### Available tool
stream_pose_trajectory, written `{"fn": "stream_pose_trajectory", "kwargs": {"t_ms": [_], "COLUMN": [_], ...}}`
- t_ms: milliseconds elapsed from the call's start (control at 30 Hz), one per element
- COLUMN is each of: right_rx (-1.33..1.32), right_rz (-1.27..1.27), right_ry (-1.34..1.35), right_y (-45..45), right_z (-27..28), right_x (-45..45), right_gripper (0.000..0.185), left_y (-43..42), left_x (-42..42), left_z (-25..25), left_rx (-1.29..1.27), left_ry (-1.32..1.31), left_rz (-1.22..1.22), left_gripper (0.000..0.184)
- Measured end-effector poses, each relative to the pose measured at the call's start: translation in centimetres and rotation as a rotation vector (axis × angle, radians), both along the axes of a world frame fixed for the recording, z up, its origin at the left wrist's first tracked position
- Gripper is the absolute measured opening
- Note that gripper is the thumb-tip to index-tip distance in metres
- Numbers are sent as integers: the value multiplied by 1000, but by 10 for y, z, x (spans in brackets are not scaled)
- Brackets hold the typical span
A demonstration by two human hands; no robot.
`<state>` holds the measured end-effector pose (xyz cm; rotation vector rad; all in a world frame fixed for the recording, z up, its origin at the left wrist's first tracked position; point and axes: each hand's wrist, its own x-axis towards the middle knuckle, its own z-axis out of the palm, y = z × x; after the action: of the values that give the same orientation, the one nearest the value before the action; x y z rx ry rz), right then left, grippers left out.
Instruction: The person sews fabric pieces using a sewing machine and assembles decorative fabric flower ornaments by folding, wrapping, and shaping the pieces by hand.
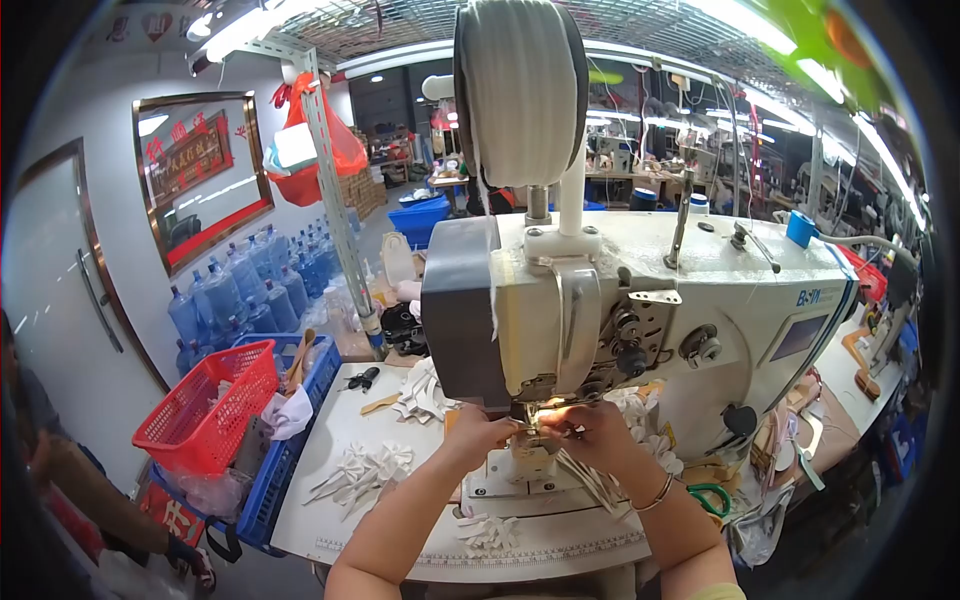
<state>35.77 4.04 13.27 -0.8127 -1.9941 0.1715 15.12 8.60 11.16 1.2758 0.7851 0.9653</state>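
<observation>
Left grip [480,435], right grip [597,433] pinched, contents unclear, at sewing machine [735,270] with "B…" lettering [820,297]

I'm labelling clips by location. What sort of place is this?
Probably a sewing workshop or small factory: an industrial-looking sewing machine with a large white reel above it, and white pieces heaped on the table beside it, suggest batch work.

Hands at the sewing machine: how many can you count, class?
2: the left hand and the right hand, close together at the lower front of the sewing machine.
</observation>
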Motion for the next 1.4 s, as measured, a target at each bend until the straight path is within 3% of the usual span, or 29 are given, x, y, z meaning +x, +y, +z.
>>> {"fn": "stream_pose_trajectory", "kwargs": {"t_ms": [167, 400, 567, 1067, 1233, 1400], "right_rx": [-78, -114, -110, -36, -136, -69], "right_rz": [8, 18, 2, -75, -106, -132], "right_ry": [69, 189, 212, 167, 201, 248], "right_y": [-4, -6, -7, -12, -12, -9], "right_z": [0, -4, -2, -9, -8, -7], "right_x": [-3, -7, -10, -10, -13, -16], "right_gripper": [19, 18, 16, 17, 16, 12], "left_y": [-7, -12, -18, -6, -2, -6], "left_x": [-1, -1, 0, 2, 2, -1], "left_z": [6, 7, 14, 6, 5, 7], "left_rx": [-30, 32, 159, -6, 17, 26], "left_ry": [11, -14, 144, -12, 5, 92], "left_rz": [-1, -10, 55, 30, 52, 23], "left_gripper": [10, 13, 20, 16, 16, 19]}}
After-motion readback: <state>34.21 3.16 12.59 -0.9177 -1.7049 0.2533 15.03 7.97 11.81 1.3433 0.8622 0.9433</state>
